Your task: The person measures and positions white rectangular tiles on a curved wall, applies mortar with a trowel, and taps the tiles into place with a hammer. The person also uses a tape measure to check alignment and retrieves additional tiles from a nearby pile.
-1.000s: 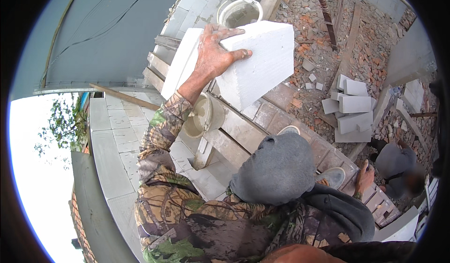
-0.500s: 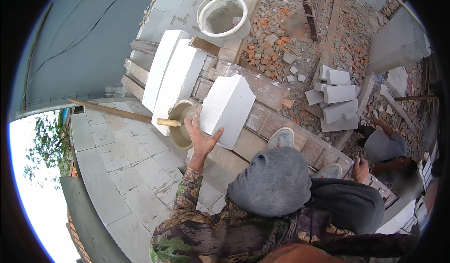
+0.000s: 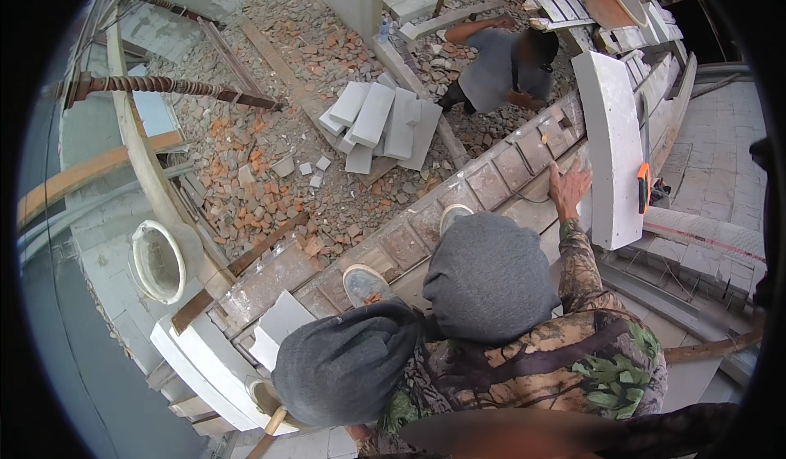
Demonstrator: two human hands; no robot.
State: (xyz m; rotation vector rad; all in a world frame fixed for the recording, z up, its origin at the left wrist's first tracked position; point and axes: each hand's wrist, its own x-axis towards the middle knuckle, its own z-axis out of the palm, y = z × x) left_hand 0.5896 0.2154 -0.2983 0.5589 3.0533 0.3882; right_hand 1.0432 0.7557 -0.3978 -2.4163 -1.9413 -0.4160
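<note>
Right hand: the right hand (image 3: 569,190) is empty, palm down, its fingers spread and reaching away from the body over the planks (image 3: 528,205).
Left hand: the left hand (image 3: 358,432) is almost wholly hidden below a knee (image 3: 348,369), with just a patch of skin showing; I cannot tell whether it grasps anything.
Block: the long white block (image 3: 610,152) stands just to the right of the right hand, its lower part nearest the wrist and its upper part reaching beyond the fingertips; whether they touch I cannot tell.
Saw: its orange and black handle (image 3: 643,187) shows against the right edge of the block, on the side away from the hand.
Left end: two white slabs (image 3: 209,369) lie side by side, well apart from the right hand; a cut piece (image 3: 280,321) sits between them and the knee.
Buckets: a pale bucket (image 3: 160,261) stands beyond the slabs; another (image 3: 264,395), partly hidden, has a wooden handle (image 3: 276,420) at its rim.
Ground: a heap of grey blocks (image 3: 381,119) lies on brick rubble (image 3: 270,152).
Co-worker: a person in a grey shirt (image 3: 495,70) is bent low beyond the planks.
</note>
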